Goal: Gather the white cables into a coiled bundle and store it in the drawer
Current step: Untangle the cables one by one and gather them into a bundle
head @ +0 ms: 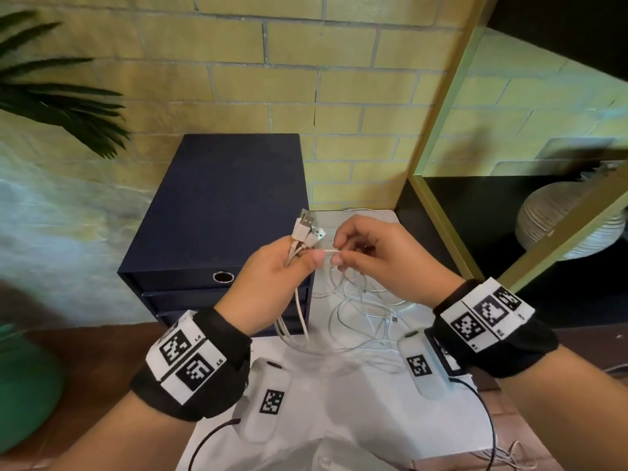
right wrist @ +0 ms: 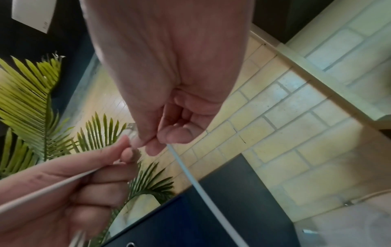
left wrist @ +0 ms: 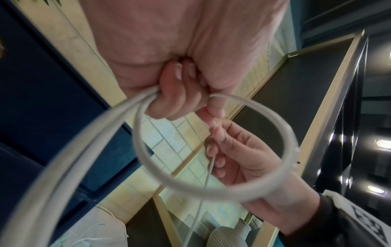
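Grips [head: 272, 266] above white surface [head: 339, 396], brick wall [head: 238, 79]

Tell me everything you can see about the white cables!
The white cables are thin, smooth, plastic-looking cords. Several ends with flat metal plugs stick up from the left hand, which grips them together. The right hand pinches one strand right beside it. Below the hands the cords hang down and lie in loose, tangled loops on a white surface next to the dark blue drawer box. They are not coiled yet.
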